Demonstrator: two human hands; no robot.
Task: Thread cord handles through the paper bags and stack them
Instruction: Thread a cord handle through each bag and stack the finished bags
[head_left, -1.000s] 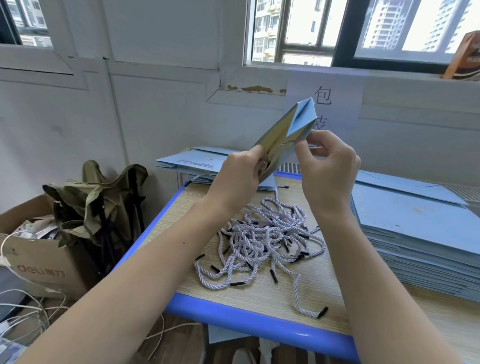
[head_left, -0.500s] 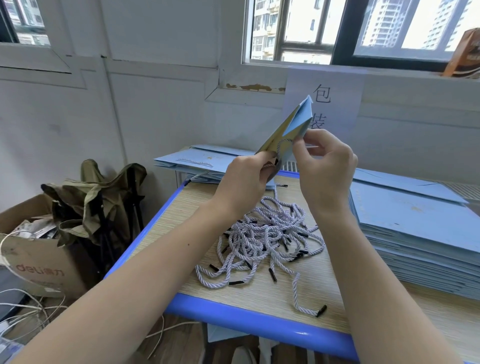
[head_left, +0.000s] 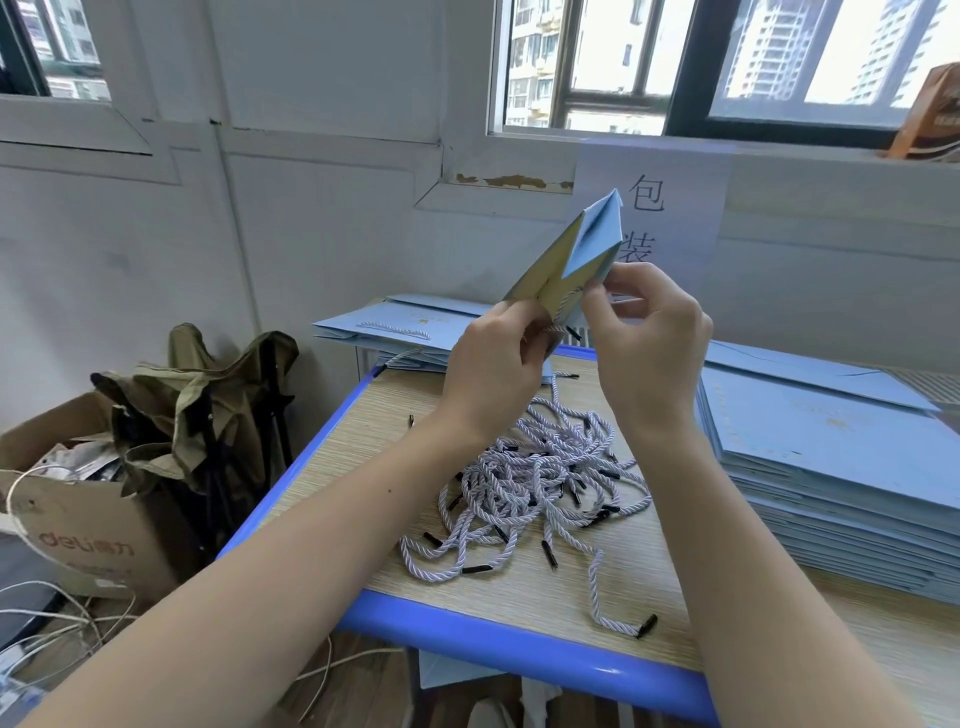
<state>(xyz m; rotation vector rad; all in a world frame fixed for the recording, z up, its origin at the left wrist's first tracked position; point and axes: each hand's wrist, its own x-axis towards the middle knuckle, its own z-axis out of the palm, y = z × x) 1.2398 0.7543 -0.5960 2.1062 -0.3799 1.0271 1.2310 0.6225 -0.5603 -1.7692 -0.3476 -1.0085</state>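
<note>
Far left, on the floor: box (head_left: 78, 525) of scrap with loose wires (head_left: 52, 618) beside it, then a folded olive stool (head_left: 208, 395) leaning by the bench (head_left: 498, 654) edge. None of it is in play.

Back left of the bench: short stack of done bags (head_left: 395, 325), cord handle showing on the top one. Probably the output pile, kept out of the working area.

Left hand (head_left: 493, 369): fingers curled, pinching the lower edge of the bag (head_left: 571, 265) held up in the air between both hands. It looks like the steadying hand, keeping the mouth edge still so the hole can be found.

The bag is tilted, far corner pointing up toward the window (head_left: 727, 62), mouth toward the person; yellow inside visible, so it is partly spread open. A short bit of cord (head_left: 563, 306) shows at the edge between the two hands. My read: one cord end is being fed through a hole. The hole itself can't be made out.

Below the hands, mid-bench: tangle of loose cords (head_left: 540, 488) with black tips, close for the next grab.

Right hand (head_left: 649, 343): thumb and fingers pinched at the bag edge, apparently on the cord. What the fingertips hold is partly hidden.

Right: tall stack of flat bags (head_left: 841, 467), likely the unthreaded supply. Paper sign (head_left: 649, 213) on the wall behind the bag.
</note>
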